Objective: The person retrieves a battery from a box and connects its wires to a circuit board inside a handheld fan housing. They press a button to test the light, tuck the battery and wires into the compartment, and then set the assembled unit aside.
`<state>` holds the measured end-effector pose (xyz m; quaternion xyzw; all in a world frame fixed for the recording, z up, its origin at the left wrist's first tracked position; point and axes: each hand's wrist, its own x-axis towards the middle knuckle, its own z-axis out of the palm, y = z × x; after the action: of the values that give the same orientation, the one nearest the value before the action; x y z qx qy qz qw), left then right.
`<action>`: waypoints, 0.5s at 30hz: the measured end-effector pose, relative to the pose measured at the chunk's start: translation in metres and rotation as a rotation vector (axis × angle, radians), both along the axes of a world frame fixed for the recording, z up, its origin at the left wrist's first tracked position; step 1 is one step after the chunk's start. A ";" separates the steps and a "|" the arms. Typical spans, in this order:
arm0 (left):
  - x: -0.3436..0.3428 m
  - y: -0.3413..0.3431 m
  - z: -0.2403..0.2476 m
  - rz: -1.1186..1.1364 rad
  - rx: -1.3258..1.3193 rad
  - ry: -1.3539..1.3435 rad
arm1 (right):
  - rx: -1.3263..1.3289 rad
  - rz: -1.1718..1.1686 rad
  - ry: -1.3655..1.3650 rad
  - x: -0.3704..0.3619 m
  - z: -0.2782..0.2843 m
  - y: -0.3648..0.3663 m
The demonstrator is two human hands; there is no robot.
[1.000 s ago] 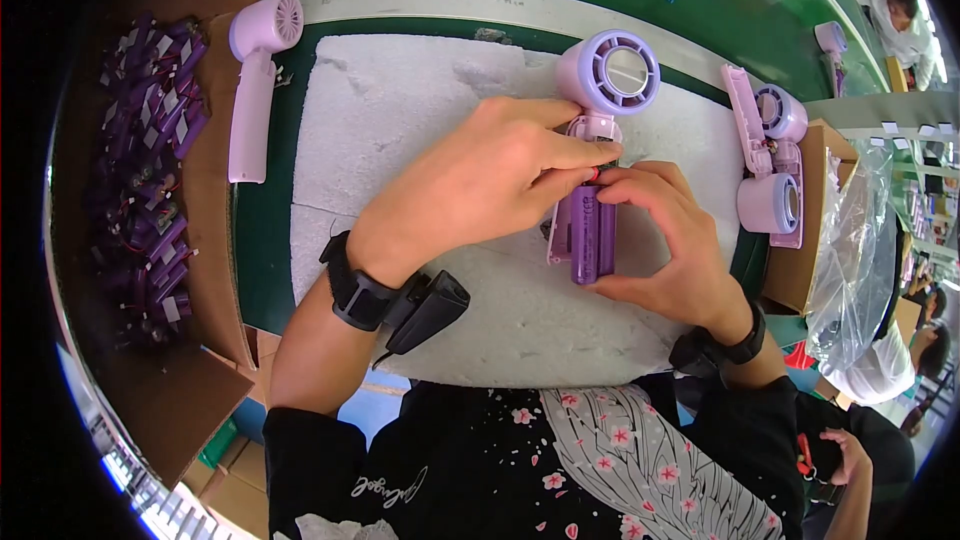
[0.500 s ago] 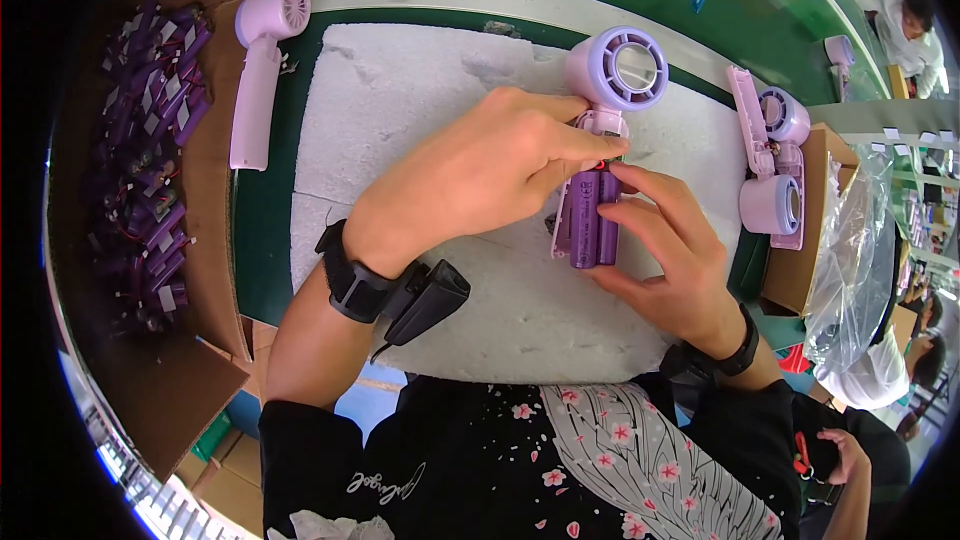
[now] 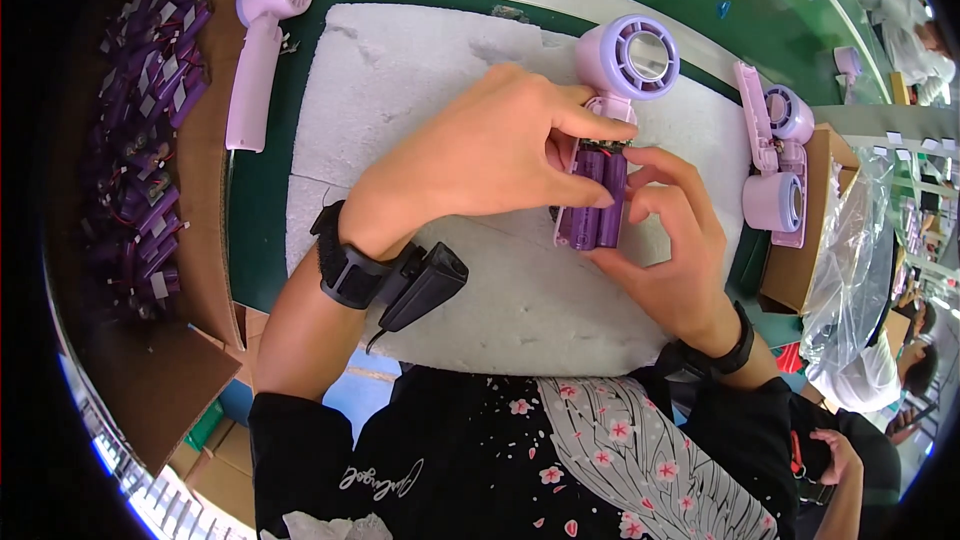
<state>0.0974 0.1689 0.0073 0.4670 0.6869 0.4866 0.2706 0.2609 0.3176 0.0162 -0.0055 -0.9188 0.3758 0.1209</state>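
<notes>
Head-worn view (wide fisheye); looks down on hands [image 3: 485,155].

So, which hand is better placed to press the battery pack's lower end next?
Probably the right hand: its thumb is beside the lower end of the battery pack, while the left hand has its thumb higher.

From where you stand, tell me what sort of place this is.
Probably a factory assembly line: a cardboard box of purple battery packs, an opened pink handheld fan, and a co-worker in white.

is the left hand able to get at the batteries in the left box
Probably yes: the box is open above, leaving the batteries uncovered, though the left hand is busy with a fan.
</notes>
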 end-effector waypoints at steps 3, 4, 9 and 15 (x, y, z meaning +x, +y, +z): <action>-0.001 0.001 -0.002 0.004 -0.015 -0.048 | -0.014 0.030 -0.073 -0.001 -0.001 0.004; -0.001 0.002 -0.003 0.006 -0.022 -0.071 | -0.014 0.027 -0.073 -0.003 -0.002 0.005; -0.001 0.002 -0.001 0.007 0.038 -0.133 | -0.058 0.097 -0.038 -0.008 -0.004 0.008; 0.000 0.002 0.011 -0.039 -0.096 -0.163 | -0.136 0.148 0.011 -0.013 -0.012 0.014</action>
<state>0.0974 0.1709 0.0181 0.4255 0.6760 0.4842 0.3571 0.2483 0.3316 0.0041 0.0561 -0.8883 0.4453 0.0971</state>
